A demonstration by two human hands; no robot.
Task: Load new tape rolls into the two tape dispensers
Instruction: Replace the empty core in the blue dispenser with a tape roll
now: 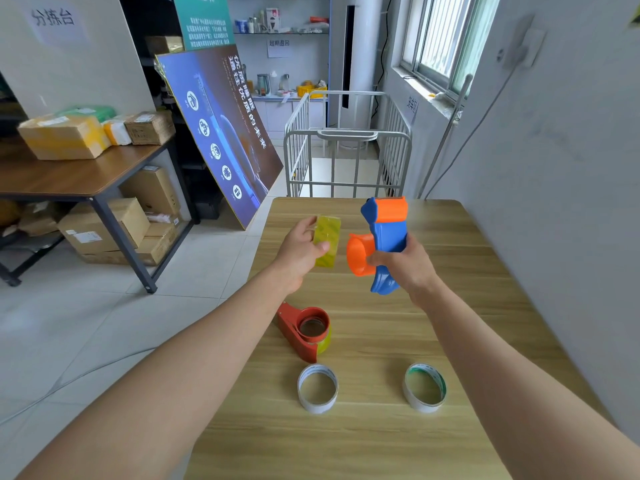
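My right hand (407, 268) grips a blue and orange tape dispenser (384, 233) upright above the wooden table (450, 306); its orange hub (360, 254) points left and carries no roll. My left hand (301, 251) holds a yellowish clear tape roll (328, 242) edge-on, just left of that hub and apart from it. A red tape dispenser (304, 332) lies on its side nearer me, with a yellowish roll seated on its hub.
Two white cardboard tape cores (317, 388) (424, 386) stand on the table close to me. A white metal cage trolley (346, 147) stands beyond the table's far edge. A wall runs along the right. A second table with parcels (69, 136) is at the left.
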